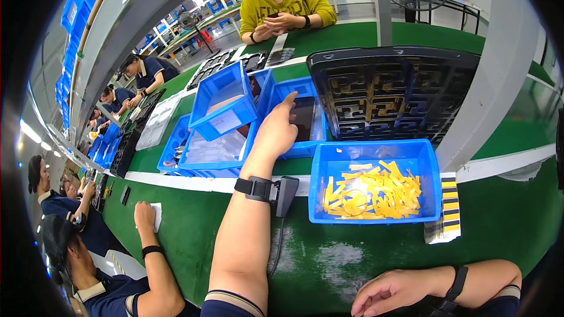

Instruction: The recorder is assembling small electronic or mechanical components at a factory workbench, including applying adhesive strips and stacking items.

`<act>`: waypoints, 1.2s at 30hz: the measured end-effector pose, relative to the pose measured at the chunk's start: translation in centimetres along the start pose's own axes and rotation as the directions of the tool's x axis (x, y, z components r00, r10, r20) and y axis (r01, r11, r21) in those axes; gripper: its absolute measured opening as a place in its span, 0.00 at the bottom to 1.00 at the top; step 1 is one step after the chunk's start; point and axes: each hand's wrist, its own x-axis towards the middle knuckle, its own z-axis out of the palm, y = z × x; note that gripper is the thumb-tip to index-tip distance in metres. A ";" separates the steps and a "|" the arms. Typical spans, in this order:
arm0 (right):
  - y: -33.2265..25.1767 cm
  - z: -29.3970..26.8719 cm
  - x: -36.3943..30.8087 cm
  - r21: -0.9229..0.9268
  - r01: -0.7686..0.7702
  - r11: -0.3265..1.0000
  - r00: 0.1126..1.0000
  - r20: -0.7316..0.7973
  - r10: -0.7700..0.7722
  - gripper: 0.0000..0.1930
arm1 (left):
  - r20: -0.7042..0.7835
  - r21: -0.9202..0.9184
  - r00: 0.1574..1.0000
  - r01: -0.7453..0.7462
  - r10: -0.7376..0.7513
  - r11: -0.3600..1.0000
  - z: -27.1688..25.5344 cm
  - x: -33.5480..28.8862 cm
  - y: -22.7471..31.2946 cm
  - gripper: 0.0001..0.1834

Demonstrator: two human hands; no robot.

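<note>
My left hand (278,129) reaches forward over a blue bin (288,89), its index finger stretched out and the other fingers partly hidden. Just right of the fingers, a dark flat panel (304,118) stands in that bin; whether they touch it I cannot tell. My right hand (390,291) lies low over the near edge of the green table, fingers loosely bent and slightly apart, with nothing seen in them. Between the two arms stands a blue tray (376,221) with many yellow strips (382,194) strewn inside.
Stacked blue bins (220,103) stand left of my left hand. A black moulded tray (399,91) leans upright behind the yellow strips, beside a white post (490,82). A striped card (449,208) adjoins the tray. Co-workers sit across (288,12) and at left (111,282).
</note>
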 end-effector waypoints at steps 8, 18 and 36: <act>0.1 0.2 0.1 -0.002 0.020 1.000 1.000 0.006 -0.020 0.10 | 0.080 0.021 0.997 0.002 -0.003 1.000 -0.3 -0.1 -0.6 0.36; 0.1 -0.1 0.4 0.004 0.015 1.000 1.000 0.016 -0.015 0.09 | 0.187 0.125 0.982 0.000 -0.023 0.992 -0.1 0.9 -0.6 0.38; 0.4 0.0 0.3 0.042 0.023 0.999 0.999 0.027 -0.024 0.10 | 0.032 0.184 0.996 0.073 -0.080 0.980 0.0 -0.1 0.0 0.38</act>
